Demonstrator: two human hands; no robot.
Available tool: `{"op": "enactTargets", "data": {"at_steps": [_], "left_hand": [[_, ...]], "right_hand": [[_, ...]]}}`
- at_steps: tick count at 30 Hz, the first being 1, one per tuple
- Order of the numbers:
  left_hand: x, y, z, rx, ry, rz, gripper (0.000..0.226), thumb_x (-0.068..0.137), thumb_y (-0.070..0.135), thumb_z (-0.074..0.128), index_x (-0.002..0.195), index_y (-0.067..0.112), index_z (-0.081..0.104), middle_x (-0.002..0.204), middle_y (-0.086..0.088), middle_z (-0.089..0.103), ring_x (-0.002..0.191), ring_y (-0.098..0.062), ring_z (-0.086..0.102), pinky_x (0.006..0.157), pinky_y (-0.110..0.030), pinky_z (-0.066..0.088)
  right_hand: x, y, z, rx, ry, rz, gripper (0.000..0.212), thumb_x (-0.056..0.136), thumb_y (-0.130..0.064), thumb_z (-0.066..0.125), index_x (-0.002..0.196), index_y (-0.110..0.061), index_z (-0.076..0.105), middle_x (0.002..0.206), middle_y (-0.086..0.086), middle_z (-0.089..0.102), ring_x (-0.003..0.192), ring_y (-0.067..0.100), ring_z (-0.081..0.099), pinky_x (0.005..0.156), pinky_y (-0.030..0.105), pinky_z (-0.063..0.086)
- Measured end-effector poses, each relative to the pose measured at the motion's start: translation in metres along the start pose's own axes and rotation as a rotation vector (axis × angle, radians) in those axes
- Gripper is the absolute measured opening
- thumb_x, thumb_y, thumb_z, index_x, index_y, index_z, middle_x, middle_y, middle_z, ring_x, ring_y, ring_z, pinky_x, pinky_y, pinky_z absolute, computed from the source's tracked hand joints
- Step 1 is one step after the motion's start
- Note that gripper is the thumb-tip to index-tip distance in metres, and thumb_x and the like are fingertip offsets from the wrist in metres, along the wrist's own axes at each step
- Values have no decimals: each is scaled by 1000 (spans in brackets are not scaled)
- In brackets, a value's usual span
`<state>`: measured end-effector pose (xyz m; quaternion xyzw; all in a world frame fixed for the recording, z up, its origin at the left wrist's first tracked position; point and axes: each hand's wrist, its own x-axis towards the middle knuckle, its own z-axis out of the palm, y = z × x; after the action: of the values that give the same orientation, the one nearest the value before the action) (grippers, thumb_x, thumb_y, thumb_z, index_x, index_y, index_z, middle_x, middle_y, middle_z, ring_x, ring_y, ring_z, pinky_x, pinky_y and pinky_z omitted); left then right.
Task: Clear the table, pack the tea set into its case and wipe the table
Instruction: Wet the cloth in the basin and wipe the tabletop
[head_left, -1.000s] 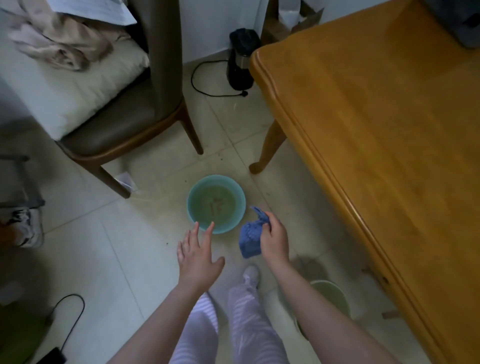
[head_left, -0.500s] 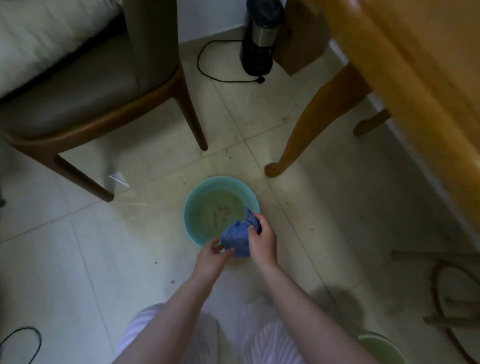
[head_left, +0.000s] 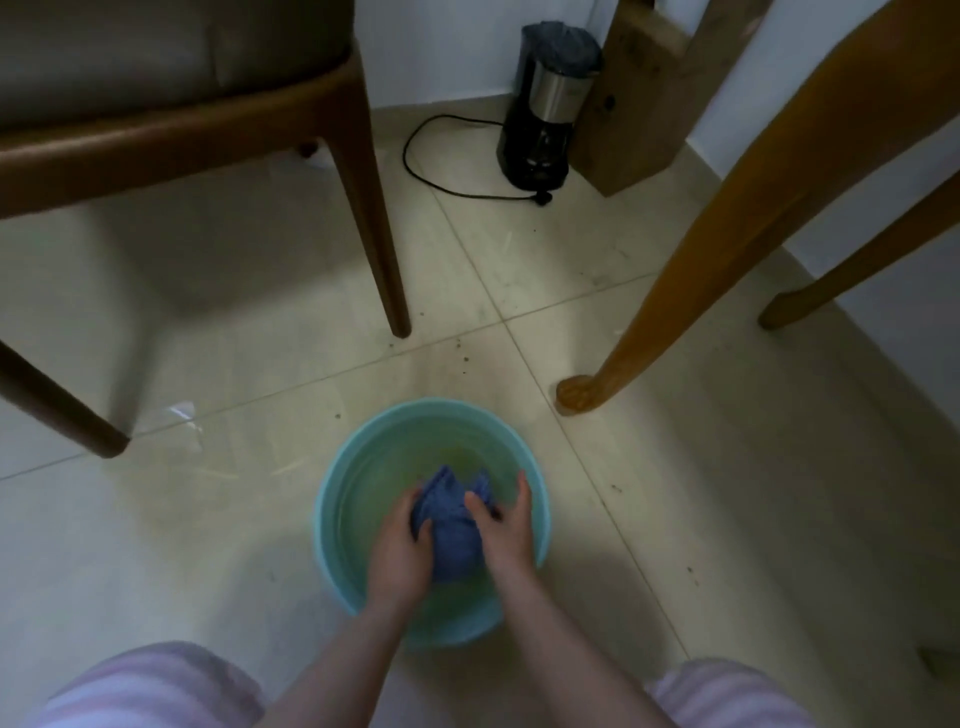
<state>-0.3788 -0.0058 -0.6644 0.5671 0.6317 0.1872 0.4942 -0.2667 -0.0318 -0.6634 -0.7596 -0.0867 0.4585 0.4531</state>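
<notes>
A bunched blue cloth (head_left: 451, 525) sits low inside a teal basin (head_left: 363, 462) that stands on the tiled floor and holds cloudy water. Both hands are down in the basin. My left hand (head_left: 397, 553) grips the cloth's left side and my right hand (head_left: 506, 535) grips its right side, fingers wrapped over the fabric. The table top is out of view; only its curved orange-brown leg (head_left: 701, 260) shows at the right. No tea set or case is visible.
A dark wooden chair (head_left: 358, 171) stands at the upper left, its leg close behind the basin. A black coffee maker (head_left: 545, 114) with a trailing cord sits by the wall next to a wooden block (head_left: 639, 104). My knees in striped trousers (head_left: 150, 686) frame the bottom.
I have crouched lower and the view has dropped under the table. My left hand joined the right on the blue cloth, and both moved it down into the basin.
</notes>
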Motion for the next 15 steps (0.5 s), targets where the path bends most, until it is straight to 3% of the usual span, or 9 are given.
{"op": "enactTargets", "data": {"at_steps": [4, 6, 8, 10, 12, 15], "left_hand": [[42, -20, 21, -33, 83, 92, 38, 84, -10, 51, 115, 5, 64, 112, -15, 66, 105, -30, 60, 85, -28, 41], [55, -27, 24, -60, 136, 68, 41, 83, -11, 48, 117, 5, 65, 113, -17, 65, 105, -32, 59, 89, -33, 43], [57, -32, 25, -77, 176, 16, 45, 83, -10, 47, 121, 7, 64, 114, -17, 65, 106, -32, 59, 92, -34, 45], [53, -39, 26, -53, 152, -25, 48, 84, -6, 47, 127, 12, 60, 116, -16, 64, 107, -32, 59, 91, -35, 46], [51, -50, 25, 35, 99, -90, 52, 87, 2, 47, 136, 19, 52, 121, -17, 59, 110, -35, 57, 92, -40, 47], [48, -56, 23, 370, 71, -129, 57, 90, 13, 48, 145, 23, 37, 134, -18, 45, 120, -37, 46, 99, -43, 41]], "right_hand": [[45, 32, 5, 231, -78, 70, 91, 82, 15, 65, 154, -13, 16, 132, 27, 55, 104, 26, 59, 61, 15, 54], [59, 35, 6, 200, -88, 32, 91, 79, 23, 58, 152, -17, 21, 123, 25, 60, 97, 27, 61, 62, 18, 55], [63, 36, 9, 81, -32, -28, 85, 79, 22, 55, 149, -20, 30, 115, 18, 63, 97, 26, 63, 74, 27, 56], [59, 41, 13, -124, 35, -144, 69, 80, 15, 54, 142, -16, 44, 120, 11, 62, 110, 24, 61, 93, 36, 52], [55, 52, 18, -464, 64, -306, 56, 83, 4, 54, 134, -18, 53, 129, 6, 59, 118, 24, 56, 99, 38, 47], [53, 65, 22, -1163, 96, -492, 55, 93, -20, 57, 145, -29, 39, 153, 8, 32, 137, 29, 35, 107, 38, 37]]}}
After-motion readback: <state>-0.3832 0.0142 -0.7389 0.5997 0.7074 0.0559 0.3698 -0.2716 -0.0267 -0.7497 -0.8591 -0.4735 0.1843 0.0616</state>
